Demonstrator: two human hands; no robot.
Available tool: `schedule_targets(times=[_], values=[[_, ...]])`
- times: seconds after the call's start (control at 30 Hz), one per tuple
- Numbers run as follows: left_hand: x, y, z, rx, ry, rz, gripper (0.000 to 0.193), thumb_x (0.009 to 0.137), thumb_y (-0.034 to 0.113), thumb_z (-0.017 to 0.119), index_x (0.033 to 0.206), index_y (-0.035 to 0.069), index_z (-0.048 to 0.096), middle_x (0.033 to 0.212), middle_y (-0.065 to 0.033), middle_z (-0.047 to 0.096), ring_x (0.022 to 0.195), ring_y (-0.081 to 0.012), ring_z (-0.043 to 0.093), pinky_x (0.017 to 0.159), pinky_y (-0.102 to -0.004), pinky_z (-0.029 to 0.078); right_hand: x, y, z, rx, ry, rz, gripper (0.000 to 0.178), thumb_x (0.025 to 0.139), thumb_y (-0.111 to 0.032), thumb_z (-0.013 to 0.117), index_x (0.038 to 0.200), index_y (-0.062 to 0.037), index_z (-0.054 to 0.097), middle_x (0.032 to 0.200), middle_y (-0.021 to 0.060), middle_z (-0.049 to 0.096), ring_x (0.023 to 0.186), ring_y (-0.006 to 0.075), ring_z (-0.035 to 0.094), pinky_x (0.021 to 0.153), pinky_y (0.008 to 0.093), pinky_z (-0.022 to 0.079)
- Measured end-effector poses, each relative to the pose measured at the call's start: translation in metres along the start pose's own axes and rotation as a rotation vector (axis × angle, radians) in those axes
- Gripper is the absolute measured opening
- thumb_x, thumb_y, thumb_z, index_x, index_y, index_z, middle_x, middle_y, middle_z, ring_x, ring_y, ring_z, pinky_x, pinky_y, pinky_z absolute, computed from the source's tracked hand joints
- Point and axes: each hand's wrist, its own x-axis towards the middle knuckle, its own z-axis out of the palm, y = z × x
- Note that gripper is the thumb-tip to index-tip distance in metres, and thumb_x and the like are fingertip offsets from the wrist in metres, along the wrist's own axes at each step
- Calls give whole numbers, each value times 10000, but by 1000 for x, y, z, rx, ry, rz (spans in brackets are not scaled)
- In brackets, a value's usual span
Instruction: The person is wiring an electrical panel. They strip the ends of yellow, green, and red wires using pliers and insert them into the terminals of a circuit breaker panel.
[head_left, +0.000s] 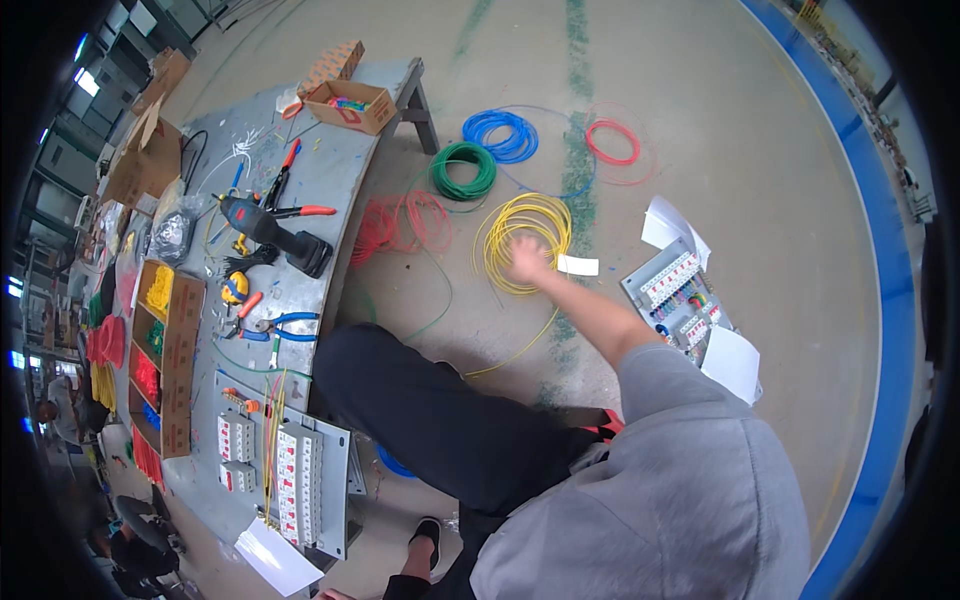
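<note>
My right hand (527, 262) reaches down to a coil of yellow wire (553, 215) on the floor, over its left half. Its fingers are smeared, so I cannot make out whether they grip the loops. A white paper tag (579, 265) lies at the coil's right side, and a loose yellow end trails toward my leg. Only a sliver of my left hand (333, 595) shows at the lower edge, beside a white sheet (277, 556); its fingers are mostly hidden.
Green (463, 171), blue (500, 137) and red (613, 142) wire coils lie beyond. A breaker panel (675, 285) with papers rests on the floor at right. The table (345, 150) holds a cordless drill (275, 235), pliers (290, 325), a box of coloured parts (180, 370) and another breaker panel (335, 470).
</note>
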Motion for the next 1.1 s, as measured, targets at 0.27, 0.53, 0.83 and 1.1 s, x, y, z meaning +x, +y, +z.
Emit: schedule_targets(times=[0.27, 0.53, 0.83, 1.1], values=[[2, -37, 19, 155, -94, -33, 328, 1043, 371, 596, 1116, 87, 743, 1015, -181, 755, 871, -395, 692, 754, -491, 536, 55, -163, 103, 434, -263, 74, 871, 859, -401, 755, 1592, -89, 403, 1611, 189, 445, 1531, 357, 392, 1233, 549, 370], [7, -35, 58, 143, -194, -10, 372, 1042, 379, 602, 1114, 38, 730, 1004, -216, 752, 857, -405, 674, 780, -530, 523, 219, -199, 70, 882, 47, 55, 759, 900, -451, 765, 1490, -44, 514, 1405, 206, 632, 1353, 373, 582, 1127, 456, 475], [-22, -58, 57, 147, -281, -158, 472, 1048, 395, 607, 1186, -41, 723, 1085, -257, 757, 921, -429, 687, 855, -518, 533, 52, -272, 85, 1319, 352, -124, 280, 1111, -287, 572, 1118, -22, 663, 911, 121, 660, 810, 251, 612, 780, 424, 498], [-15, -55, 60, 270, -216, -103, 518, 1022, 508, 587, 1098, 37, 788, 1046, -243, 765, 902, -454, 688, 781, -581, 512, -18, -174, 88, 775, 540, 88, 172, 1032, -215, 645, 1061, -83, 752, 1106, 118, 651, 1155, 316, 550, 949, 461, 446]])
